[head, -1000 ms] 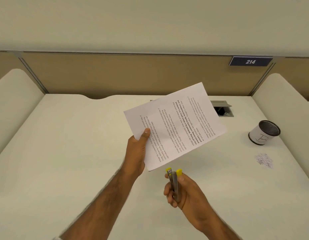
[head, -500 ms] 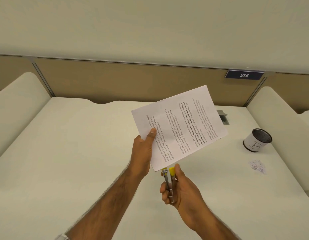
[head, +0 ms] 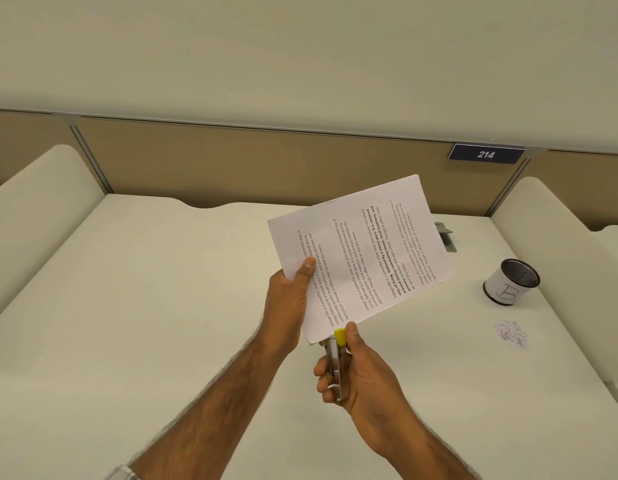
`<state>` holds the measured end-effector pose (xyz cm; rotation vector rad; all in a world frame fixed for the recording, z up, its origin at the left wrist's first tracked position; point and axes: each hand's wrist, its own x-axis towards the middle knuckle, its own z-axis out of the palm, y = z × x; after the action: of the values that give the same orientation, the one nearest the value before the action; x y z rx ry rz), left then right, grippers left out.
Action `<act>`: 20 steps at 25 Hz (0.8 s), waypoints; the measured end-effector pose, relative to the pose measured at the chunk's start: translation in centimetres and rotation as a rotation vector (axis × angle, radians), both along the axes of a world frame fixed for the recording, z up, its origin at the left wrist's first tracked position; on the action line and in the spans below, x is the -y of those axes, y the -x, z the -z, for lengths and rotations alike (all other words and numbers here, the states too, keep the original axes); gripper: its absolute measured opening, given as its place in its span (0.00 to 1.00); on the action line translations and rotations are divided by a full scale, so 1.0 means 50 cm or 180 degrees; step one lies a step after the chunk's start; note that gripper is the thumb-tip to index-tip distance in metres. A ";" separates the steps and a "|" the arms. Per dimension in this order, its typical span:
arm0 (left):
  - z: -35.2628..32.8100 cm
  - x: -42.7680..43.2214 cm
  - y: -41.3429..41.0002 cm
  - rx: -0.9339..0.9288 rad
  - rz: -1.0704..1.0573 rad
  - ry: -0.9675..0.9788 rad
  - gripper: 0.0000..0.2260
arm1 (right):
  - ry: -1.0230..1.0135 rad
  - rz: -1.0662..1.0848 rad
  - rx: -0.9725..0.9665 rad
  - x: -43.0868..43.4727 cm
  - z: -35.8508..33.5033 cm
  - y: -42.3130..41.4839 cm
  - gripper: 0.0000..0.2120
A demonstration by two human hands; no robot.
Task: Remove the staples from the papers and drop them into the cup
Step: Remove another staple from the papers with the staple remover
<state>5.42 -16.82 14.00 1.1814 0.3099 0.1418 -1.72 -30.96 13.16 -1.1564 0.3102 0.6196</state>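
- The left hand [head: 286, 306] holds the papers [head: 363, 258] up off the desk [head: 162, 306]. Its thumb lies across the printed face near the left edge, and the other fingers are hidden behind the sheets.
- The papers tilt, far corner up and to the right, near corner down toward the right hand [head: 363, 372].
- The right hand's fingers [head: 323, 375] are curled round a metal staple remover [head: 335, 365]. The thumb sits beside its yellow tip, which meets the lowest corner of the papers.
- The staple itself is hidden, so I cannot tell whether the tool has bitten on it yet.
- Handling, as I judge it: the sheets are light and limp and will buckle or tear if the pull runs across them. The supporting grip would serve best close to the stapled corner, with the pull straight out from the page.
- A freed staple would be tiny, light and easy to lose, so it is best carried on the tool.
- The cup [head: 511, 282], dark mesh with a white label, stands upright on the desk, well apart to the right.
- Near the cup, toward the person, lies a small scatter of pale bits [head: 512, 336]. What they are is too small to tell.
- A plate reading 214 [head: 486, 154] hangs on the back partition.
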 end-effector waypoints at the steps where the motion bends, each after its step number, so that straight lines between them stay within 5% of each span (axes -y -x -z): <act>1: 0.001 0.002 0.002 0.0004 0.0015 0.0012 0.06 | -0.0006 -0.0006 0.0003 -0.001 -0.001 0.000 0.34; 20: 0.016 0.024 0.013 -0.0022 0.0078 0.0186 0.07 | 0.0014 0.0157 0.0357 -0.016 0.012 0.000 0.28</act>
<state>4.76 -18.02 13.23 1.1278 0.3037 0.1065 -1.71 -30.17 12.56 -1.1796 0.2438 0.5090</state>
